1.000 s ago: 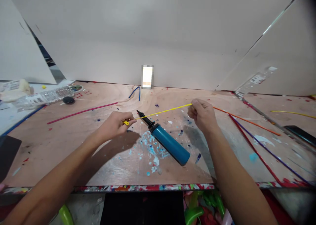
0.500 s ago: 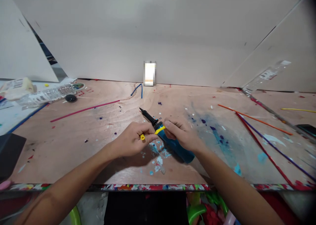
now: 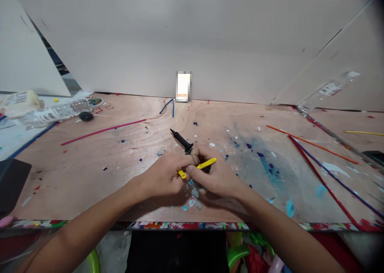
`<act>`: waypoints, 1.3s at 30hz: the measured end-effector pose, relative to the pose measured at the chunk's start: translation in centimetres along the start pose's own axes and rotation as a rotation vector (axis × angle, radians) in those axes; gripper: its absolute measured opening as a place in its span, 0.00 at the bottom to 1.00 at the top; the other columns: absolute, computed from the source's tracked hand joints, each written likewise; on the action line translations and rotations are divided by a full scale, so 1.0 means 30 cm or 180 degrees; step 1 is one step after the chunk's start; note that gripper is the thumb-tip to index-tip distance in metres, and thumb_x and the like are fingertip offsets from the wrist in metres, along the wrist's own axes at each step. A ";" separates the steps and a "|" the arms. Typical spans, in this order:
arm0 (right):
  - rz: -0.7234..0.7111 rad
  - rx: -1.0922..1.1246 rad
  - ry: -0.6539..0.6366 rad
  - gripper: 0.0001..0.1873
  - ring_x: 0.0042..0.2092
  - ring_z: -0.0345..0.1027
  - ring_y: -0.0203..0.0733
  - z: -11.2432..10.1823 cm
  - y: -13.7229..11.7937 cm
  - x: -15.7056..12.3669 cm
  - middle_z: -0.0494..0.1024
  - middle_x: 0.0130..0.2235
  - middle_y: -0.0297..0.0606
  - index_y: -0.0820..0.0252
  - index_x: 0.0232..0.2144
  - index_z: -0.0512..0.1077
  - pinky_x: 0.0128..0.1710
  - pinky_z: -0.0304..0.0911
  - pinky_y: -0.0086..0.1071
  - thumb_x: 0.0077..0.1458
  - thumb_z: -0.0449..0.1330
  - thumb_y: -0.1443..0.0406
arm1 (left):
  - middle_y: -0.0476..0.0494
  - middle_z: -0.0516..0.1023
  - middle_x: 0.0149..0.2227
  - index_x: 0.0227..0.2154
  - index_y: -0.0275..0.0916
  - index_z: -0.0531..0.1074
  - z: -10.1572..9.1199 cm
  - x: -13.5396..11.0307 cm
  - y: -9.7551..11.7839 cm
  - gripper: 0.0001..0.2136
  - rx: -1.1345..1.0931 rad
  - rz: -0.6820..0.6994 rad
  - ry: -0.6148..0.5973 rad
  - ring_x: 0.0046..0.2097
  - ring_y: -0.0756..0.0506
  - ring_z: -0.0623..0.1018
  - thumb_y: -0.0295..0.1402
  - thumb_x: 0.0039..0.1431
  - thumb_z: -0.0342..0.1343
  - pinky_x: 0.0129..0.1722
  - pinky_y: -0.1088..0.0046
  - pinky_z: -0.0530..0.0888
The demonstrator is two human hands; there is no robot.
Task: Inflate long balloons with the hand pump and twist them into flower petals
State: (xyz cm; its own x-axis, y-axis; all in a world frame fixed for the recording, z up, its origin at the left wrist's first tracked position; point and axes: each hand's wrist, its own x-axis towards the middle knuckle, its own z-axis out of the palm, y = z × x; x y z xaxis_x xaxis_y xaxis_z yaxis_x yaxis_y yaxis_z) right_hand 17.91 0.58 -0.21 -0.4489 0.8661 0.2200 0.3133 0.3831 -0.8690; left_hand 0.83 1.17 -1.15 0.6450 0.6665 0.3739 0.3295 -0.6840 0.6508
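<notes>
My left hand (image 3: 168,173) is closed around a limp yellow modelling balloon (image 3: 207,164), whose rolled mouth pokes out below the fingers. My right hand (image 3: 217,175) presses up against the left one, its thumb and fingers pinching the same balloon. A short yellow end sticks out over the right fingers, pointing up and right. Just beyond the hands lies a hand pump (image 3: 181,140) with a ribbed black nozzle aimed away to the left. The hands hide the rest of the pump.
A pink balloon (image 3: 103,132) and a folded blue one (image 3: 168,105) lie ahead. Orange (image 3: 312,144), red (image 3: 321,177) and purple (image 3: 333,173) balloons are at right. Plastic bottles (image 3: 63,111) lie left and lean at right. A bright pixelated rectangle (image 3: 183,87) stands against the back panel.
My hands have come together; the yellow balloon, earlier stretched between them, now has an end sticking out past my right fingers. The pump's blue body has become hidden behind my right hand.
</notes>
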 end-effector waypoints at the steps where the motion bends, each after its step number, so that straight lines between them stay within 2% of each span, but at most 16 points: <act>1: 0.0026 0.0131 -0.0077 0.11 0.26 0.51 0.33 -0.003 0.001 0.000 0.58 0.24 0.28 0.57 0.23 0.56 0.26 0.49 0.28 0.49 0.58 0.67 | 0.54 0.65 0.21 0.25 0.37 0.65 -0.003 0.001 0.004 0.04 -0.0025 -0.0005 -0.0011 0.22 0.55 0.61 0.23 0.51 0.48 0.24 0.79 0.59; 7: 0.0031 0.0939 -0.0475 0.10 0.27 0.50 0.33 -0.023 0.000 0.000 0.57 0.26 0.28 0.57 0.25 0.57 0.27 0.49 0.28 0.51 0.58 0.66 | 0.55 0.62 0.18 0.24 0.37 0.65 -0.012 0.002 0.022 0.06 -0.0130 -0.0105 -0.0019 0.20 0.55 0.60 0.27 0.56 0.48 0.23 0.80 0.59; 17: 0.0116 0.1276 -0.0675 0.11 0.27 0.49 0.32 -0.028 0.009 0.004 0.57 0.25 0.27 0.58 0.25 0.57 0.26 0.47 0.28 0.51 0.58 0.67 | 0.56 0.60 0.18 0.23 0.37 0.64 -0.006 -0.004 0.019 0.07 -0.0124 0.0000 -0.0046 0.20 0.56 0.60 0.28 0.57 0.48 0.21 0.81 0.58; 24: 0.0077 0.1335 -0.0740 0.09 0.27 0.49 0.31 -0.031 0.016 0.008 0.56 0.25 0.27 0.58 0.25 0.58 0.27 0.47 0.28 0.49 0.57 0.68 | 0.57 0.60 0.18 0.23 0.37 0.63 -0.005 0.002 0.025 0.08 -0.0171 0.0133 0.0033 0.20 0.57 0.59 0.28 0.58 0.49 0.22 0.82 0.59; 31: 0.0003 0.1268 -0.0711 0.09 0.28 0.49 0.32 -0.028 0.017 0.002 0.57 0.26 0.27 0.58 0.26 0.58 0.27 0.47 0.28 0.50 0.57 0.69 | 0.55 0.63 0.19 0.23 0.37 0.63 0.000 -0.006 0.009 0.07 -0.0201 0.0089 0.0022 0.20 0.56 0.61 0.27 0.56 0.49 0.23 0.82 0.59; 35: -0.0001 0.1263 -0.0644 0.10 0.27 0.49 0.31 -0.023 0.013 0.004 0.56 0.25 0.26 0.58 0.26 0.57 0.26 0.46 0.28 0.53 0.57 0.67 | 0.55 0.61 0.18 0.24 0.36 0.64 -0.003 -0.005 0.012 0.07 -0.0191 0.0055 -0.0010 0.20 0.56 0.60 0.28 0.57 0.48 0.23 0.81 0.59; 39: 0.0001 0.1193 -0.0654 0.09 0.27 0.49 0.31 -0.023 0.016 0.007 0.56 0.25 0.26 0.58 0.25 0.57 0.26 0.46 0.28 0.51 0.57 0.69 | 0.56 0.59 0.19 0.22 0.36 0.62 -0.007 -0.003 0.012 0.09 -0.0234 0.0020 -0.0050 0.21 0.56 0.58 0.28 0.58 0.48 0.23 0.81 0.57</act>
State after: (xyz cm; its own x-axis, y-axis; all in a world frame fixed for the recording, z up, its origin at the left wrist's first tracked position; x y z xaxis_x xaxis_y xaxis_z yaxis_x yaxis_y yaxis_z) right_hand 18.54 1.17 -0.29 -0.6182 0.7696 0.1598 0.0046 0.2069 -0.9784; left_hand 0.73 0.94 -0.81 0.6578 0.6571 0.3680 0.2744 -0.6642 0.6954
